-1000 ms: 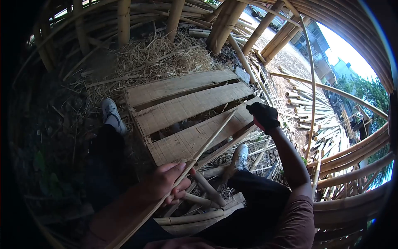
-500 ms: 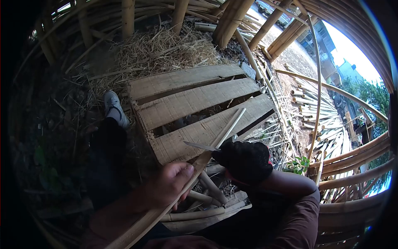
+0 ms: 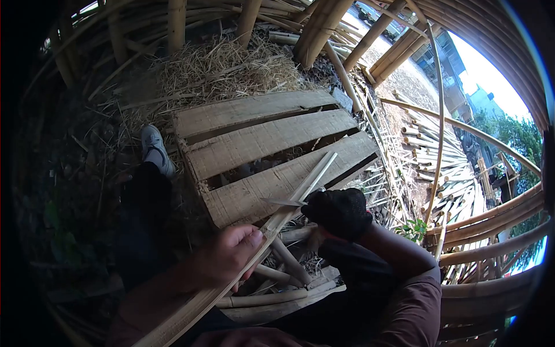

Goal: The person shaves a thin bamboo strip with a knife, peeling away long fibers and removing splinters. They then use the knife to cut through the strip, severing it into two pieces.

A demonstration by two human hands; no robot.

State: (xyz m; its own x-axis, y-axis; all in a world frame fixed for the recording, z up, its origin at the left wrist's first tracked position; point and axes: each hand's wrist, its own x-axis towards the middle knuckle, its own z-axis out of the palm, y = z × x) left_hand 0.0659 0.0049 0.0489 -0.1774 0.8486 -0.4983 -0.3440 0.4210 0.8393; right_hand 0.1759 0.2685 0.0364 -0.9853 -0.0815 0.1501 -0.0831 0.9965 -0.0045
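Observation:
My bare left hand (image 3: 231, 254) is closed around a long split bamboo strip (image 3: 283, 220), which slants from the lower left up over a slatted wooden platform (image 3: 248, 144). The strip's pale far end lies above the platform's nearest plank. My right hand (image 3: 338, 213), in a black glove, is closed on a knife (image 3: 282, 202). The blade points left and crosses the strip beyond my left hand. The glove hides the knife's handle.
Dry straw and shavings (image 3: 231, 69) lie behind the platform. Cut bamboo poles (image 3: 445, 168) are heaped at the right. Upright bamboo posts (image 3: 321, 32) stand at the back, and curved bamboo rails (image 3: 491, 214) run along the right. Two shoes or legs show near the platform, one a white shoe (image 3: 154, 141).
My right hand has come down from the platform's right corner to the strip, bringing the knife blade onto it. Over the last half second, both hands and the view have shifted slightly.

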